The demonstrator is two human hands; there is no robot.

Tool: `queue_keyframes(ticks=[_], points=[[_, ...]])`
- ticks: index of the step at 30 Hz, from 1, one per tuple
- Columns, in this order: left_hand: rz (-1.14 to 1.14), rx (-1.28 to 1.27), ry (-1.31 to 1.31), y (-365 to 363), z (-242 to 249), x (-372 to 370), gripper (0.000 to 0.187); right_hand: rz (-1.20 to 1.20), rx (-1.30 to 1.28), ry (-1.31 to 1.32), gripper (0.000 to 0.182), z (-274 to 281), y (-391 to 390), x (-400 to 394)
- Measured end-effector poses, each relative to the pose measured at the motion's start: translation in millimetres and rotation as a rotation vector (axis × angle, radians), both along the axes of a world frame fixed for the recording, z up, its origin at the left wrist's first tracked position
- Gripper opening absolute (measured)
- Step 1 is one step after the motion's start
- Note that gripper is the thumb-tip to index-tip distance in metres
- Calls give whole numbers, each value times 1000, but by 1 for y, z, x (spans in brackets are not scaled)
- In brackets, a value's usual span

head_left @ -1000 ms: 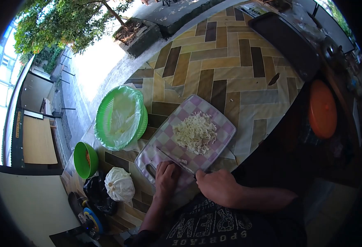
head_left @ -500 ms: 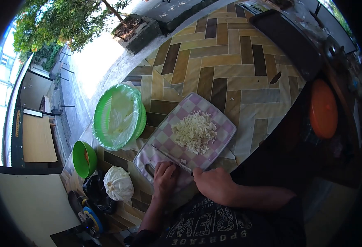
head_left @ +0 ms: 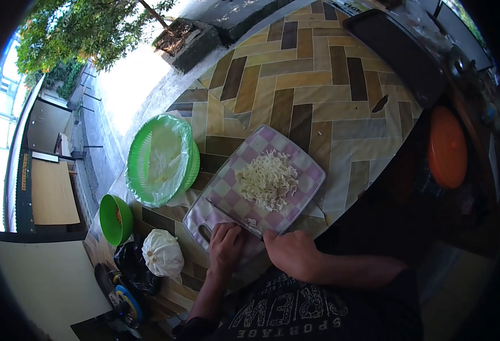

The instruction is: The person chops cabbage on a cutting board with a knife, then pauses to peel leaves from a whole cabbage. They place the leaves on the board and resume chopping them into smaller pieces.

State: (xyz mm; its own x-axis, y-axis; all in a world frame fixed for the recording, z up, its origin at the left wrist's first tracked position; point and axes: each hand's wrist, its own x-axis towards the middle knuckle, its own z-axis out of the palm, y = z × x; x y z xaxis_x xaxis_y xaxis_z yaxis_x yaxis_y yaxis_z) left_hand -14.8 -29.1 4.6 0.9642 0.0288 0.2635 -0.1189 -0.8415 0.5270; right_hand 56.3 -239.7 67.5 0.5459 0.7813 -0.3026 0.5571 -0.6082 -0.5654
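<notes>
My right hand [head_left: 291,253] grips a knife [head_left: 231,215], its blade pointing to the upper left across the lower part of a pink and white checked cutting board [head_left: 305,165]. Just behind the blade, my left hand [head_left: 225,245] presses down with curled fingers; what lies under them is hidden. A heap of finely shredded cabbage [head_left: 268,181] covers the middle of the board. A few small shreds lie beside the blade, close to my right hand. To the left of the board rests a pale whole cabbage [head_left: 163,253].
A green basket [head_left: 193,165] lined with clear plastic stands left of the board. Near it are a green bowl [head_left: 117,220] and a black plastic bag [head_left: 138,267]. At the right are a dark tray [head_left: 397,59] and an orange lid [head_left: 447,148].
The view has shifted slightly. Both hands and the knife stay almost in the same place on the board, and the shredded heap looks the same.
</notes>
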Motion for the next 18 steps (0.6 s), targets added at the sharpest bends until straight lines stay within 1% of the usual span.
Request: queue_keyframes(ticks=[2, 5, 8, 11, 14, 17, 18], points=[[-7, 4, 17, 2, 1, -3, 24, -9, -37, 76, 22, 11, -2, -6], [-12, -4, 25, 2, 4, -1, 23, 6, -12, 127, 22, 4, -7, -5], [-19, 7, 12, 2, 2, 1, 22, 1, -25, 27, 21, -4, 4, -5], [-11, 23, 16, 6, 2, -3, 21, -3, -50, 95, 22, 19, -5, -6], [7, 2, 10, 6, -3, -5, 21, -14, -14, 13, 21, -8, -1, -8], [-10, 15, -21, 7, -3, -2, 21, 21, -5, 9, 21, 2, 1, -5], [-16, 19, -18, 8, -1, -1, 21, 34, -15, 48, 21, 5, -1, -5]])
